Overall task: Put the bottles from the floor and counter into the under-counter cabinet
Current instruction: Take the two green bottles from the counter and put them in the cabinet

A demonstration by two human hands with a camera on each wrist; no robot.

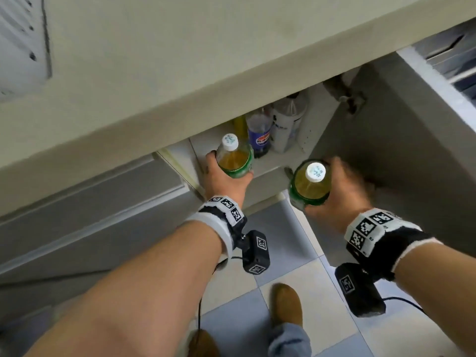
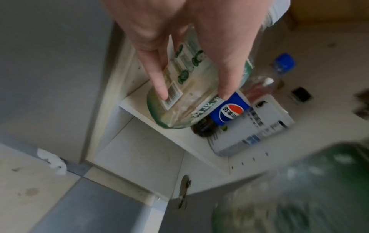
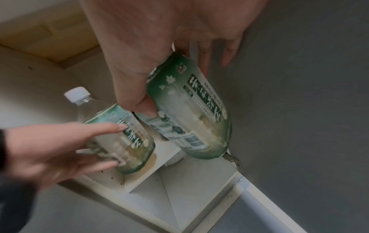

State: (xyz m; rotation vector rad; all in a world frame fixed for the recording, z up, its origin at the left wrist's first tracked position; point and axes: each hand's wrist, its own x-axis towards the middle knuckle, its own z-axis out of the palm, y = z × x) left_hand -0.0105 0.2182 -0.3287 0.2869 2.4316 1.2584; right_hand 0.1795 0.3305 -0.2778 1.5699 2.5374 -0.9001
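Note:
My left hand (image 1: pixel 224 176) holds a green-labelled tea bottle (image 1: pixel 234 158) with a white cap, upright at the left front of the cabinet shelf (image 2: pixel 179 135). Its base (image 2: pixel 175 113) sits at or just above the shelf board, and I cannot tell if it touches. My right hand (image 1: pixel 340 191) grips a second tea bottle (image 1: pixel 309 184) of the same kind in the air, just in front of the shelf edge and beside the open door. In the right wrist view this bottle (image 3: pixel 191 116) hangs near the door, with the left-hand bottle (image 3: pixel 119 135) lower left.
Behind on the shelf stand a Pepsi bottle (image 1: pixel 260 135), a large white-labelled bottle (image 1: pixel 286 124) and a yellow one (image 1: pixel 240 126). The grey cabinet door (image 1: pixel 401 150) is open at right. The counter edge (image 1: pixel 180 73) overhangs. Chequered floor tiles (image 1: pixel 296 274) and my shoe (image 1: pixel 287 305) lie below.

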